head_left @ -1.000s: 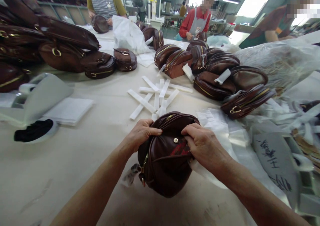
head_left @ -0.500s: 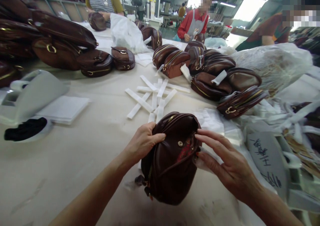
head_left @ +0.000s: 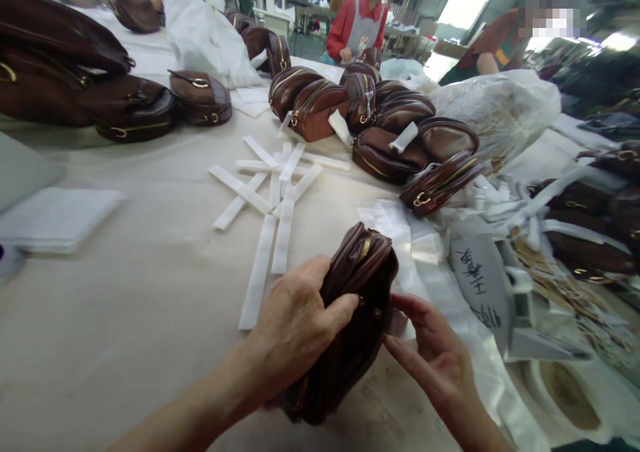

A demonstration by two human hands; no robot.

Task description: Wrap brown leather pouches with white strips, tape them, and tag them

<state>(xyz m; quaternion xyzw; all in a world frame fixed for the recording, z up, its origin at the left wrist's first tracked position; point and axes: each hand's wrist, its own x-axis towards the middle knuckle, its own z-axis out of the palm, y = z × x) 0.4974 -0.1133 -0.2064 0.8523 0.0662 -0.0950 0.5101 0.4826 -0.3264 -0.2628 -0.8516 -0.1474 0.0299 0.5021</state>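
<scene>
A dark brown leather handbag [head_left: 363, 265] with a gold zip is tilted up on edge over the table, its round snap studs showing. My left hand [head_left: 300, 312] is wrapped round the bag's left side, the thumb pressed on its front near a stud. At the bag's right edge is my right hand [head_left: 435, 359], thumb and forefinger apart, their tips touching the leather. Past the bag, several white paper strips [head_left: 257, 272] lie crossed on the pale tabletop [head_left: 165, 292].
Finished-looking brown bags [head_left: 390, 152] cluster at the back right, and more bags [head_left: 135, 105] are stacked at the left. White sheets [head_left: 60, 215] lie on the left. A lettered grey holder [head_left: 480, 279] and a plastic-wrapped bundle [head_left: 500, 109] stand right. Co-workers [head_left: 360, 25] work across the table.
My left hand has turned the bag onto its edge, so its front faces right. My right hand has shifted from gripping its flap to touching its edge. The view has swung right.
</scene>
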